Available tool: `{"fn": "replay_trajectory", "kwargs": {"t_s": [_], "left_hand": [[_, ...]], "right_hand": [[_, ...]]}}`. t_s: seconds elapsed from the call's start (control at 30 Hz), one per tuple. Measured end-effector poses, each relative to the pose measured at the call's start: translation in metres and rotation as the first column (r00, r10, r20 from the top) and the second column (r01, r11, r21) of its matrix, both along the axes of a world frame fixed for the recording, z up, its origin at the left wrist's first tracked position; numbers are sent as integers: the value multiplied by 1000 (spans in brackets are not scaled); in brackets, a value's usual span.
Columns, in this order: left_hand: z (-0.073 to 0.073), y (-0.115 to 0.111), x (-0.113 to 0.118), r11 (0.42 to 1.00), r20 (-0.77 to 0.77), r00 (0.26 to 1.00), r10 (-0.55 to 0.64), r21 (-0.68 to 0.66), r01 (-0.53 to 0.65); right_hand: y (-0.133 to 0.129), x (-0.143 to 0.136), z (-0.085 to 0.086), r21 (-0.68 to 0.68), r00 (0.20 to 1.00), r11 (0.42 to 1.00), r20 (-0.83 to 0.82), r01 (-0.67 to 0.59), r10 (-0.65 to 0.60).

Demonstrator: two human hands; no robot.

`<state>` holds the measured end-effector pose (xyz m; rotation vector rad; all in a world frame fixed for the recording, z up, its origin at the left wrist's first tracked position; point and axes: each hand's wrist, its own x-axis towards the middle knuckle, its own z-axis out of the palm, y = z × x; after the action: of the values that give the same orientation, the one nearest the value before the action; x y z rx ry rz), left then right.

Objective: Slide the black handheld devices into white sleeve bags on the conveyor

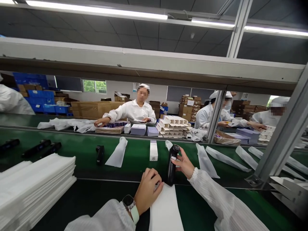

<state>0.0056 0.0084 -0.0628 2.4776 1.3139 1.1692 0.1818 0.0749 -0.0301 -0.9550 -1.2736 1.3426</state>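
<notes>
My right hand (185,164) is closed round a black handheld device (171,166) with a rounded head and a small white label. The device stands nearly upright, its lower end at the far edge of a white soft packing sleeve (166,208). Whether that end is inside the sleeve, I cannot tell. My left hand (148,190), with a watch on its wrist, has curled fingers and thumb gripping the sleeve's far left corner. Just beyond my hands, a small white box (153,150) stands on the green belt (138,154).
A tall stack of white sleeves (36,192) lies at my left. Several sleeves and black devices (99,154) rest along the belt. A metal post (279,134) rises at the right, under an overhead shelf (144,61). Across the belt, a co-worker (134,110) reaches over a carton tray.
</notes>
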Motion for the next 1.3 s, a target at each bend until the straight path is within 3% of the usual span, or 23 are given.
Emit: {"fn": "replay_trajectory", "kwargs": {"t_s": [0.3, 0.57, 0.77, 0.87, 0.97, 1.0, 1.07, 1.2, 1.3], "left_hand": [[9, -1, -4, 959, 255, 955, -153, -196, 206], [18, -2, 2, 903, 390, 918, -79, -362, 231], [26, -1, 1, 915, 455, 891, 0, -359, 183], [34, 1, -3, 942, 506, 863, 23, -301, 151], [45, -1, -6, 952, 557, 831, -6, -250, 174], [49, -2, -6, 951, 575, 818, -14, -245, 189], [57, -5, -7, 947, 618, 786, -18, -242, 212], [69, -9, -7, 953, 723, 689, -45, -175, 246], [74, -7, -10, 957, 760, 647, -55, -146, 252]], "right_hand": [[-4, -2, 4, -63, 997, 997, -64, -47, 43], [-11, -11, 3, -149, 993, 983, 41, -106, 113], [-18, -18, 2, -106, 972, 972, 81, -210, 219], [-22, -18, -1, -62, 896, 896, 51, -439, 442], [-27, -15, -1, -60, 728, 729, 43, -682, 684], [-28, -14, -2, -74, 676, 676, 30, -733, 736], [-34, -16, -3, -83, 634, 629, -55, -773, 772], [-54, -40, -15, -60, 649, 661, -272, -748, 710], [-63, -61, -23, -68, 744, 762, -288, -644, 603]]}}
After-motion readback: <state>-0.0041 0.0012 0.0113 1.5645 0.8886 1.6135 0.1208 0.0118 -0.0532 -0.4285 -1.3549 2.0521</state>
